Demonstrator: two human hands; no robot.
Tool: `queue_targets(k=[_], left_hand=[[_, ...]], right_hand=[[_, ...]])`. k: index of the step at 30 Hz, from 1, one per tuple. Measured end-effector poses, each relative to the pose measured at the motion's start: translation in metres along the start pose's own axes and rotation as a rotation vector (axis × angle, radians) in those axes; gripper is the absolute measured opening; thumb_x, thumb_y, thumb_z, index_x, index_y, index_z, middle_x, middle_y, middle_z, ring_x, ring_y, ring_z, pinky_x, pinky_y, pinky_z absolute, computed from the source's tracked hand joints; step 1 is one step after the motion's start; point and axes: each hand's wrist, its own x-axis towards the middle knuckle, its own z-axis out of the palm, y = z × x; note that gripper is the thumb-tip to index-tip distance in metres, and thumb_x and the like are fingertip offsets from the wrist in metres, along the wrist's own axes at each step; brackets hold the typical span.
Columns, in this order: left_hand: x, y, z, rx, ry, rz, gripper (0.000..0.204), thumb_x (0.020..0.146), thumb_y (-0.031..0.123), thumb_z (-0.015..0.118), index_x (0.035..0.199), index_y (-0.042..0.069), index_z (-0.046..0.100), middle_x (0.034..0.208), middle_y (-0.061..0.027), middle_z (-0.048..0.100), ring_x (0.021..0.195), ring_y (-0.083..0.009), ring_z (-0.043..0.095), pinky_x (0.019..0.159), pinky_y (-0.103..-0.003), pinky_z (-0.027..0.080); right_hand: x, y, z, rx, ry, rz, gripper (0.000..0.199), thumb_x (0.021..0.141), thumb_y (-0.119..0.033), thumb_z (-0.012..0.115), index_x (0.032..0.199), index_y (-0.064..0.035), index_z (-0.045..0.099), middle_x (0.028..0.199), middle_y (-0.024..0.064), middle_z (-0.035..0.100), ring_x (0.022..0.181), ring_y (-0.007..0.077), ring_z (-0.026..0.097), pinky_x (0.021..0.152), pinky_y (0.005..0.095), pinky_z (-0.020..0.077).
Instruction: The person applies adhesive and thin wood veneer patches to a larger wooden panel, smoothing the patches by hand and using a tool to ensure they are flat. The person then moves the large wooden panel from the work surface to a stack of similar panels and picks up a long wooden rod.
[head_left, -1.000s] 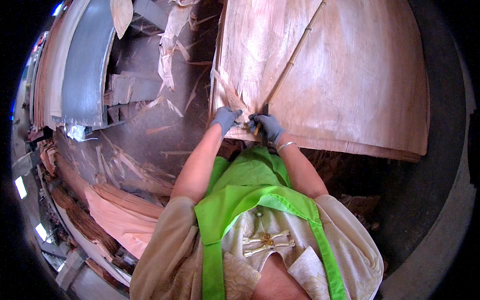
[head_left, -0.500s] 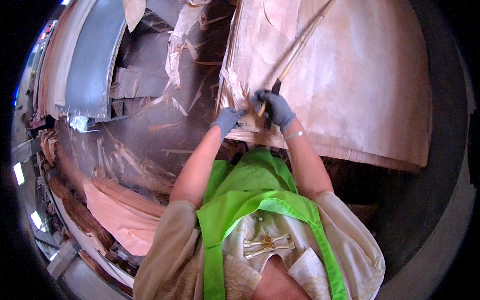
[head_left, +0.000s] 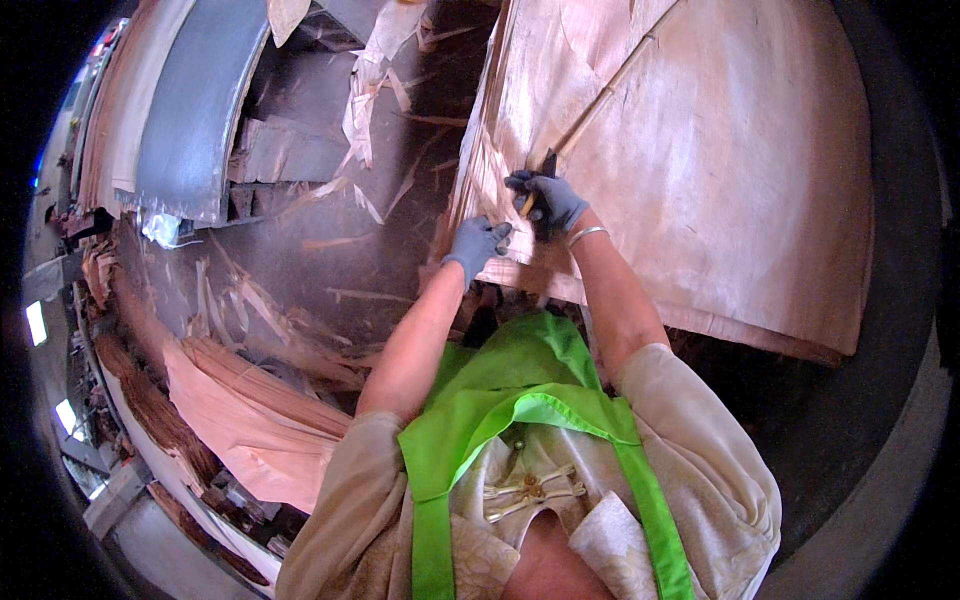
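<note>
A tall stack of thin wood veneer sheets (head_left: 720,190) lies in front of me, with torn strips along its left edge. My right hand (head_left: 556,202), in a grey glove, is closed around the lower end of a long thin bamboo stick (head_left: 605,95), which slants up and away across the stack. A dark piece (head_left: 548,162) shows beside the stick at the fingers; its kind is unclear. At the near left corner of the stack, my gloved left hand (head_left: 476,246) has its fingers curled together. What they hold, if anything, I cannot make out.
Torn veneer scraps (head_left: 368,110) litter the dark floor to the left. Farther left stands another stack with a grey-blue top sheet (head_left: 195,110). Pinkish veneer sheets (head_left: 265,430) lie at the near left. A green apron (head_left: 520,390) covers my front.
My left hand has shifted slightly right and stays by the stack's corner. The right hand still grips the stick, wrist turned a little. The whole view has shifted slightly.
</note>
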Motion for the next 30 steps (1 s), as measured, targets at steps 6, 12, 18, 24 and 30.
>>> queue_targets(k=[6,12,18,24,30], left_hand=[[-0.016,0.009,0.000,0.143,-0.001,-0.050,0.023,0.079,0.019,0.068,0.088,-0.002,0.062,0.075,-0.0072,0.062,0.060,-0.0129,0.056,0.052,-0.026,0.045],[-0.013,0.033,0.010,0.707,-0.095,-0.061,0.040,0.074,0.033,0.070,0.083,-0.005,0.061,0.072,-0.0141,0.062,0.061,-0.0207,0.058,0.056,-0.034,0.046],[-0.049,0.032,0.018,0.963,-0.205,0.046,0.044,0.074,0.040,0.068,0.084,-0.003,0.060,0.078,-0.0168,0.064,0.070,-0.0267,0.062,0.061,-0.038,0.048],[-0.153,-0.118,-0.130,0.576,-0.101,-0.197,0.037,0.077,0.032,0.065,0.097,0.002,0.062,0.088,-0.0149,0.064,0.079,-0.0196,0.060,0.072,-0.034,0.047],[-0.251,-0.209,-0.281,1.388,-0.075,-0.762,0.043,0.075,0.038,0.063,0.107,0.008,0.062,0.109,-0.0151,0.061,0.101,-0.0297,0.058,0.083,-0.038,0.046]], right_hand=[[0.000,-0.003,0.006,0.008,0.070,0.011,0.023,0.087,-0.014,0.046,0.103,-0.0059,0.060,0.095,0.0053,0.064,0.059,0.0134,0.056,0.041,0.0224,0.0377],[0.012,0.008,0.004,0.171,0.121,-0.015,0.021,0.086,-0.014,0.048,0.101,-0.0073,0.061,0.083,0.0037,0.065,0.055,0.0124,0.055,0.041,0.0232,0.0388],[0.010,0.008,-0.005,0.071,0.119,-0.017,0.017,0.085,-0.015,0.053,0.088,-0.0018,0.063,0.071,0.0068,0.062,0.051,0.0169,0.056,0.043,0.0274,0.0459],[-0.079,-0.009,0.021,0.194,0.073,-0.240,0.017,0.088,-0.019,0.049,0.087,-0.0031,0.056,0.071,0.0053,0.056,0.060,0.0139,0.054,0.050,0.0237,0.0425],[-0.208,0.004,-0.018,-0.045,0.860,-0.342,0.019,0.083,-0.022,0.057,0.069,-0.0136,0.047,0.050,-0.0043,0.038,0.039,0.0073,0.034,0.036,0.0233,0.0262]])
